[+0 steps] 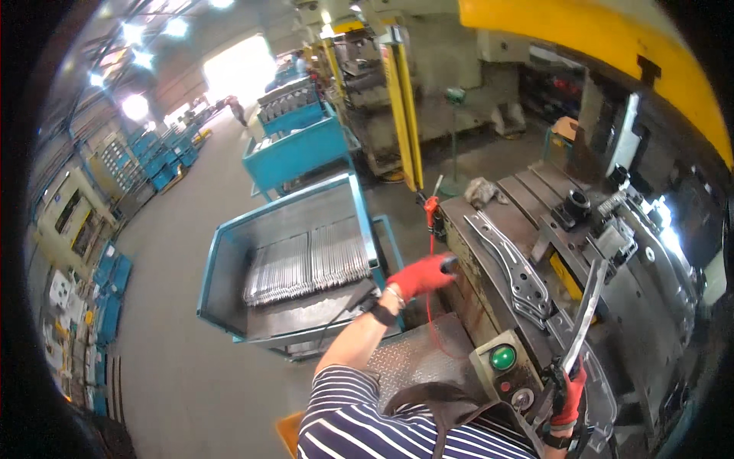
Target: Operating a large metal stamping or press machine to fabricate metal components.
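The fingers of your right hand (569, 398), in a red glove, are clamped on a long, narrow, silvery metal strip (587, 317), which slants up just right of the beige control box with a round green button (508, 372). Your left hand (418, 279), also red-gloved, is beyond that box and to its left, well away from the strip; blur hides its dark fingertips, so you cannot tell from here whether those fingers are apart or together.

Just beyond the box, a grey, curved metal plate with round holes (520, 279) lies on the dark steel table (527, 195), untouched by you. Farther out, to the left of the box, a blue-rimmed metal bin (364, 218) carries tightly packed rows of thin silvery metal parts (306, 260).

You look partway along: many parts are neatly stacked, while the strip in your grip is not yet set down and the plate remains on the table.
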Available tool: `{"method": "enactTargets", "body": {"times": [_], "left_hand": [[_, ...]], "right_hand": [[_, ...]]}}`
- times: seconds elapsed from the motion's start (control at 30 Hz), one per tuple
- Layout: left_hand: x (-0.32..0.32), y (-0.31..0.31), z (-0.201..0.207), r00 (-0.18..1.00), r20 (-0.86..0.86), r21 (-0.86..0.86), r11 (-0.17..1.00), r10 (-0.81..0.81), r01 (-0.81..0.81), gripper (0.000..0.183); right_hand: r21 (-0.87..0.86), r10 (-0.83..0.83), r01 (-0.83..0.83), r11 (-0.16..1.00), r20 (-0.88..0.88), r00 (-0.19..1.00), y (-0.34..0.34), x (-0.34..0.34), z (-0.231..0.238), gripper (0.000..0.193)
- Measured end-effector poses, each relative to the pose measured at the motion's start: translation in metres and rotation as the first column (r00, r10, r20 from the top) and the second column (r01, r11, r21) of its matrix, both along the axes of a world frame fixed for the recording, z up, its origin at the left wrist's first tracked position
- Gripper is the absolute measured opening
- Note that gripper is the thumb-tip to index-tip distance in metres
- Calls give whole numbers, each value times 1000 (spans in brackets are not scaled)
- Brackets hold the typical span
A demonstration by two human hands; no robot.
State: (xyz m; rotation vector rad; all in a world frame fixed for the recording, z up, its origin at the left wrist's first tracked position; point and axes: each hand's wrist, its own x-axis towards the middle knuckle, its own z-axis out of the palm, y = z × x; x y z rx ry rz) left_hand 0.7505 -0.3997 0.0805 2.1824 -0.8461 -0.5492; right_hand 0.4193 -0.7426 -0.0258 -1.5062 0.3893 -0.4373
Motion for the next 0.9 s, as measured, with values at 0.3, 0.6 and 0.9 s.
{"method": "enactTargets", "body": {"times": [0.3,0.6,0.9], "left_hand": [[-104,-137,-112,705,-66,334,650,-706,682,49],[-163,-202,-151,519,-187,313,450,-834,836,40],[-183,-188,-137,804,-103,286,757,-585,588,41]], "right_hand": [[-649,-405,250,719,-99,909,-1,-58,83,71],[-996,-771,-59,72,-93,630,-151,-108,196,62],[-969,-604,-242,37,-215,768,-333,49,209,56]]}}
